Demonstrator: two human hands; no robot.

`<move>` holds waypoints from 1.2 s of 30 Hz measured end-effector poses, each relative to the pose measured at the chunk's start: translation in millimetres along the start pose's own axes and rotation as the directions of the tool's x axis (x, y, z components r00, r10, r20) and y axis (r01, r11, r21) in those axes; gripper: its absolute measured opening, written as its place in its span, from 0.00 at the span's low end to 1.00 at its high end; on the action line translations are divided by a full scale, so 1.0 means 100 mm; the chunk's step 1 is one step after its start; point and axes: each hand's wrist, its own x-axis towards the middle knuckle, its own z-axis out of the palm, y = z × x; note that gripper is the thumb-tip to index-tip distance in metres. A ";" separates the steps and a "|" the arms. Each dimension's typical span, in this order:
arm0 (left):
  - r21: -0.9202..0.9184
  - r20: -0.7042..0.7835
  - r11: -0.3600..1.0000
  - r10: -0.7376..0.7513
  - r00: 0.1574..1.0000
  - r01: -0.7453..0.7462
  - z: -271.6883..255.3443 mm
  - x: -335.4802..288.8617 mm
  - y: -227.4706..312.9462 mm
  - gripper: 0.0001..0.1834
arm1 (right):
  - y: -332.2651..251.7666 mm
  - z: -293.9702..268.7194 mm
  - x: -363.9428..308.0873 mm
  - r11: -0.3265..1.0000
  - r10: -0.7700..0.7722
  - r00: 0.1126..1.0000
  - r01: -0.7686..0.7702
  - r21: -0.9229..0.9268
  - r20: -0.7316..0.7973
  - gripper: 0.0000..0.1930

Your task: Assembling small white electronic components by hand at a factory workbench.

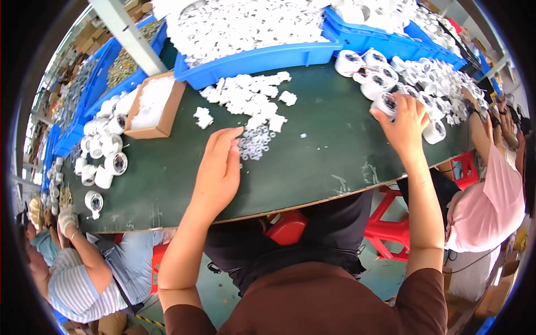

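My right hand (406, 120) reaches to the right side of the green table, its fingers closed around a white round housing (384, 103) with a dark inside. More such housings stand around it. My left hand (219, 167) is by a small heap of translucent rings (255, 143), fingers drawn together with the thumb alongside. Whatever may be between those fingertips is hidden. Just beyond the rings lies a loose pile of white lobed plastic pieces (245, 92), with one piece (204, 117) apart to the left.
A blue bin (262, 58) full of white parts stands at the back. To the left are a cardboard box (162, 114) and white housings (116, 163). Small white fittings (438, 84) crowd the right. Co-workers sit on both sides; a red stool (385, 223) stands below the table edge.
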 end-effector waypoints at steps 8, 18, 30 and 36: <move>0.180 -0.167 0.984 0.049 0.985 -0.018 -0.01 -0.44 0.13 0.13 | -0.54 -0.44 -0.27 0.909 -0.091 0.979 0.006 0.417 0.185 0.32; -0.329 0.085 0.937 -0.098 0.992 0.121 0.29 -0.68 0.43 0.25 | -1.69 -0.63 -1.06 0.316 -0.471 0.882 0.146 0.938 0.022 0.35; 0.018 -0.126 0.999 0.051 0.991 -0.049 0.26 -0.63 0.40 0.19 | -1.81 -0.82 -0.56 -0.180 -0.465 0.789 -0.529 0.829 0.403 0.13; 0.025 -0.191 1.000 0.016 0.981 -0.011 0.27 -0.67 0.38 0.09 | -1.87 -0.94 -0.60 -0.156 -0.489 0.779 -0.520 0.840 0.392 0.07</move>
